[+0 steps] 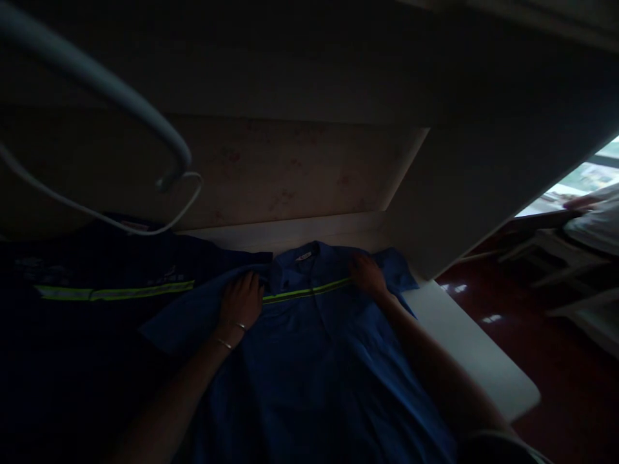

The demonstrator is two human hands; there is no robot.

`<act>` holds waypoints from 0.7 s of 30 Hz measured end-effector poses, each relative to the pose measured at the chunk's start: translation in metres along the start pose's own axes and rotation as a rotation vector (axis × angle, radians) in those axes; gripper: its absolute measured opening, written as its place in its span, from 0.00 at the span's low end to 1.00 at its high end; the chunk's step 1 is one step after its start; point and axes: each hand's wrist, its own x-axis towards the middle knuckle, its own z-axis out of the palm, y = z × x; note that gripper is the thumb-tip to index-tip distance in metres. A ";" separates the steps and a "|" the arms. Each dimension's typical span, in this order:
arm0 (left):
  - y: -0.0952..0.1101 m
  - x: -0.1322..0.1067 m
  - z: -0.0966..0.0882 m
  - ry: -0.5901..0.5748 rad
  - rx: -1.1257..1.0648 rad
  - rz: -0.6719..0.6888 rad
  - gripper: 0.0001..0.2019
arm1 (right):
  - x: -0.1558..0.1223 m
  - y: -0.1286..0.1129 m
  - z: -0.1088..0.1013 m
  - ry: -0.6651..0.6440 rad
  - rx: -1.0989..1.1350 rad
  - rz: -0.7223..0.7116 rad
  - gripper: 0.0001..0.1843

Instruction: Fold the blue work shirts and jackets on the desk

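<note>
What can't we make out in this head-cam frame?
Head view, all:
Blue shirt: hem cut off by bottom edge.
Collar label: print too small.
Right hand: grip unclear, dark and blurred.
Dark shirt: lower part lost in darkness.
Person at right: cut off by frame edge.

We rested our left hand and right hand on a blue shirt overlapping a darker shirt.

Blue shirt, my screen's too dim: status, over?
Left hand and right hand on blue shirt, grip unclear. Shirt spread out, collar at far end. Navy shirt alongside. White tube at upper left of view, off both hands.
</note>
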 end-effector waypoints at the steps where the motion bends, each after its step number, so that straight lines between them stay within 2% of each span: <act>1: -0.012 0.003 0.007 0.003 0.007 0.017 0.25 | 0.008 0.022 0.005 -0.074 -0.045 0.059 0.28; 3: -0.038 0.007 0.017 -0.025 -0.023 0.047 0.28 | 0.017 0.061 0.013 -0.211 -0.101 0.132 0.31; 5: -0.064 0.012 0.023 -0.073 -0.087 0.084 0.29 | 0.020 0.087 0.017 -0.275 -0.122 0.165 0.33; 7: -0.082 0.019 0.021 -0.121 -0.148 0.113 0.29 | 0.022 0.097 0.017 -0.291 -0.122 0.207 0.34; 9: -0.084 0.026 0.011 -0.169 -0.153 0.084 0.28 | 0.024 0.089 0.013 -0.241 -0.135 0.269 0.34; 11: -0.067 0.031 -0.005 -0.160 -0.100 -0.019 0.25 | 0.024 0.068 0.011 -0.079 -0.169 0.280 0.33; 13: -0.035 0.029 -0.019 -0.067 -0.063 -0.089 0.23 | 0.020 0.044 0.012 0.055 -0.176 0.130 0.31; 15: -0.001 0.019 -0.025 0.014 -0.092 -0.058 0.24 | 0.014 0.025 0.019 -0.005 -0.137 -0.159 0.29; 17: 0.021 0.004 -0.019 -0.018 -0.132 -0.026 0.25 | 0.011 0.018 0.028 -0.147 -0.109 -0.365 0.28; 19: 0.025 -0.009 -0.009 -0.114 -0.165 -0.021 0.27 | 0.013 0.022 0.035 -0.214 -0.133 -0.364 0.28; 21: 0.015 -0.018 -0.001 -0.201 -0.191 -0.005 0.28 | 0.017 0.029 0.038 -0.220 -0.174 -0.235 0.29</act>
